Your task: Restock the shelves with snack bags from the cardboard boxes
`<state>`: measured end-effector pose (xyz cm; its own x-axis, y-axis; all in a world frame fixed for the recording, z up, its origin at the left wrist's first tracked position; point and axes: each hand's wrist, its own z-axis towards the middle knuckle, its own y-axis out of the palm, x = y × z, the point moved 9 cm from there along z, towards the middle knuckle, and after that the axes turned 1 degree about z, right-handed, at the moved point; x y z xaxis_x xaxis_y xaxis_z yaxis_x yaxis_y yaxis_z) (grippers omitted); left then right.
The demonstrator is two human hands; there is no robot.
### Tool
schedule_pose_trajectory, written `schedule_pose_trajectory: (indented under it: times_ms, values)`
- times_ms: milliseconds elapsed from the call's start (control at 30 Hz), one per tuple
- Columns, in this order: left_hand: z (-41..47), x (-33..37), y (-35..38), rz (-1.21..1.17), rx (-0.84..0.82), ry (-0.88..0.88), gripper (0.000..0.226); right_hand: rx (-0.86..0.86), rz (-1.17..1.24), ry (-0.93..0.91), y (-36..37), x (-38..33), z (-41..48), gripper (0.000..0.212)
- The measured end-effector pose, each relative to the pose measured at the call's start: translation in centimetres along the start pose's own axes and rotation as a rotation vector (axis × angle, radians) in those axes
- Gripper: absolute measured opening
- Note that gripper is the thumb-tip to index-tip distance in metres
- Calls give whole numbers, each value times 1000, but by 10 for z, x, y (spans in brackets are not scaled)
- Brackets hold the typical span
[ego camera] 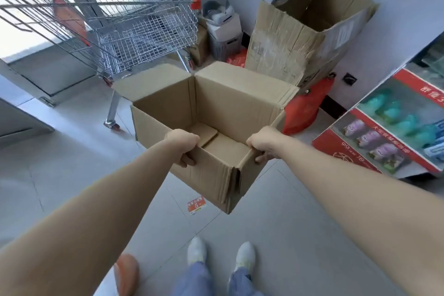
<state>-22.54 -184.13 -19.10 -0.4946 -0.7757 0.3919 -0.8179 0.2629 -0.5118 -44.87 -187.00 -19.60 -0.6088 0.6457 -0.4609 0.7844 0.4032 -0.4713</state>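
Note:
I hold an open cardboard box [230,103] in front of me, above the tiled floor. Its inside is bare, showing only the folded bottom flaps. My left hand [183,145] grips the near rim, fingers curled over the outside wall. My right hand [264,143] grips the near right corner flap. At the right stands a red-edged shelf [374,151] with teal bags [394,113] on one level and purple snack bags [372,139] on the level below.
A bigger, worn cardboard box [295,38] stands open against the back wall, with red plastic bags [305,108] beneath it. Metal shopping carts [134,26] fill the left back. A white bin with appliances [224,29] sits in the corner. An orange price tag [197,205] lies on the floor.

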Motion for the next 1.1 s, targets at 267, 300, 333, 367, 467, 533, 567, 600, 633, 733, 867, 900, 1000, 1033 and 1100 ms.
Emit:
schedule_pose_trajectory:
  times_ms: [267,300,333,367,467,533,567,600,633,733,867,900,1000,1033,1100]
  values:
    - [205,11,45,1,-30,-59,23,-39,-24,55,38,-12,193,13]
    - [233,9,54,-5,-34,-67,22,-30,-20,72,44,-9,219,8]
    - [261,6,63,-7,-40,-76,23,-23,-17,88,51,-4,244,3]
    - [287,0,74,-10,-46,-89,25,-20,-17,102,60,4,268,7]
    - [356,-24,106,-19,-56,-145,41,-23,30,142,88,32,330,20]
    - [396,-36,127,-38,-81,-158,53,-4,54,154,104,47,365,41]
    - [414,-39,138,-44,-91,-158,55,26,65,160,109,54,381,55]
    - [431,-40,147,-50,-95,-158,55,59,74,164,112,60,398,67]
    - [446,-40,156,-65,-98,-158,52,89,84,163,114,65,414,74]
    - [483,-35,184,-105,-101,-135,47,140,87,174,114,81,455,67]
    - [513,-16,209,-114,-91,-64,44,235,56,120,103,91,490,60]
    - [516,-10,214,-103,-108,-45,39,262,30,110,98,93,495,59]
    - [514,13,217,-19,-130,33,24,278,-62,111,87,96,498,55]
    - [512,19,214,0,-100,69,32,273,-98,93,84,93,496,54]
    - [499,27,203,83,-55,111,46,267,-140,33,77,80,483,51]
